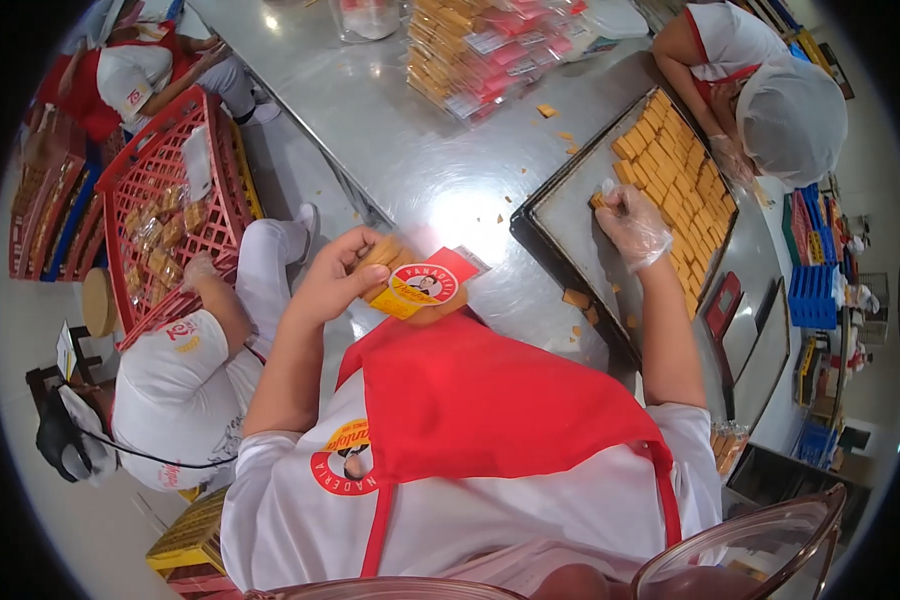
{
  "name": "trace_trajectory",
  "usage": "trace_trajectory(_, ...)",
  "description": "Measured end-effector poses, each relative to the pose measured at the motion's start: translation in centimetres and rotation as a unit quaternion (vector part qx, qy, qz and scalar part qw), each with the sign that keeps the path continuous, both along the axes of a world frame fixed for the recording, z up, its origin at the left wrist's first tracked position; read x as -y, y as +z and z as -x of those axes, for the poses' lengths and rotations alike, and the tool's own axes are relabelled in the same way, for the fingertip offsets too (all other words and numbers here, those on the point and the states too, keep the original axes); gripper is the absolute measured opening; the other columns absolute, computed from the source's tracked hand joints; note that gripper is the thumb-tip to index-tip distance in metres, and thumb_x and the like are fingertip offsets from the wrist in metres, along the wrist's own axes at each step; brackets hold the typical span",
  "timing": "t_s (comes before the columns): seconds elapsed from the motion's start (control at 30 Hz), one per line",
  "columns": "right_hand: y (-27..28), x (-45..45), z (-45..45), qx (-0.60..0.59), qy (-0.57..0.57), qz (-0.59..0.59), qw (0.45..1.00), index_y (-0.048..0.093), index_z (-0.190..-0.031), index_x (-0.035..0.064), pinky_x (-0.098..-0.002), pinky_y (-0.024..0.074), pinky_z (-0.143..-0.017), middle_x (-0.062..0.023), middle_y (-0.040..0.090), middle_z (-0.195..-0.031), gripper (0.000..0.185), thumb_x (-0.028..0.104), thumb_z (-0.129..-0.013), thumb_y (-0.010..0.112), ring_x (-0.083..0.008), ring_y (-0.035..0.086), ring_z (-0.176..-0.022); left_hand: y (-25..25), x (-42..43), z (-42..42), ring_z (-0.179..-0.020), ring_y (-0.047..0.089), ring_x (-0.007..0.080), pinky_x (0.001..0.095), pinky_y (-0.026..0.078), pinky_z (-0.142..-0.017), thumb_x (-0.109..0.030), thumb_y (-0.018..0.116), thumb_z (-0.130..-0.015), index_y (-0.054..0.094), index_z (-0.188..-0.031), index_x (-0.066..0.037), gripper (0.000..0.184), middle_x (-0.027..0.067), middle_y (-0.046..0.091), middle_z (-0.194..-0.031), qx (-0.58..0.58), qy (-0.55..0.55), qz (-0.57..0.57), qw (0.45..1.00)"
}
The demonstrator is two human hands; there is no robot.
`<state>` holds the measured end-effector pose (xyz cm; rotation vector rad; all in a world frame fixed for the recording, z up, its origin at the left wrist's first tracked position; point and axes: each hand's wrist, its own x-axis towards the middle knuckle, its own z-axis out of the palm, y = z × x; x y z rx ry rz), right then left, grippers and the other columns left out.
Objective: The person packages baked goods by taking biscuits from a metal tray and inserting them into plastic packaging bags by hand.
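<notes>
Seemingly mid-packing, left hand (pixel 355 272) grips a pack (pixel 424 290), right hand (pixel 637 230) a biscuit (pixel 598 201) needing gentle lifting off the right tray (pixel 568 208).

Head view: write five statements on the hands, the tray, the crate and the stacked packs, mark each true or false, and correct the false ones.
1. The left hand holds a labelled pack. True.
2. The right hand wears a black glove. False: the glove on the right hand is clear.
3. Biscuit pieces cover the whole tray. False: the biscuit pieces leave the left part of the tray mostly bare.
4. The red crate holds wrapped packs. True.
5. The stacked packs sit on the tray. False: the stacked packs lie on the metal table, apart from it.
</notes>
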<state>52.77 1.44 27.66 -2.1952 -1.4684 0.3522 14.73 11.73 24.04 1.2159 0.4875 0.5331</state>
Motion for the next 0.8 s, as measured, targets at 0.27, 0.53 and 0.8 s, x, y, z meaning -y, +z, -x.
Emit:
trace_trajectory(0.27,-0.2,0.6,-0.6,-0.097,-0.023,-0.034,0.994,0.053,-0.075,0.004,-0.0248,0.0392,-0.057,-0.0022,0.051,-0.066,0.014,0.014,-0.072,0.063,-0.0105,0.048,-0.062,-0.4,1.3,-0.6,-0.076,0.05,0.0057,0.0188,0.04,-0.065,-0.013,0.06,-0.077,0.048,-0.096,-0.002,0.025,0.0012,0.054,-0.083,0.004,0.009,-0.005,1.0)
trace_trajectory(0.53,1.4,3.1,-0.9,0.024,0.009,-0.06,0.998,0.055,-0.073,0.0041,-0.0277,0.0406,-0.057,-0.0051,0.052,-0.064,0.015,0.017,-0.074,0.062,-0.0148,0.05,-0.06,0.8,1.1,1.2,-0.076,0.05,0.0058,0.0196,0.041,-0.065,-0.014,0.058,-0.079,0.048,-0.097,-0.003,0.024,0.0009,0.054,-0.084,-0.024,0.051,-0.008,0.998)
trace_trajectory(0.8,2.9,6.0,-2.8,0.077,-0.018,0.029,0.996,0.057,-0.073,0.0067,-0.0298,0.0418,-0.056,-0.0071,0.053,-0.063,0.018,0.024,-0.074,0.062,-0.0194,0.053,-0.059,0.0,0.1,0.4,-0.08,0.052,0.0082,0.0215,0.041,-0.071,-0.014,0.057,-0.078,0.048,-0.097,-0.003,0.024,0.0029,0.055,-0.087,0.029,0.083,-0.022,0.996)
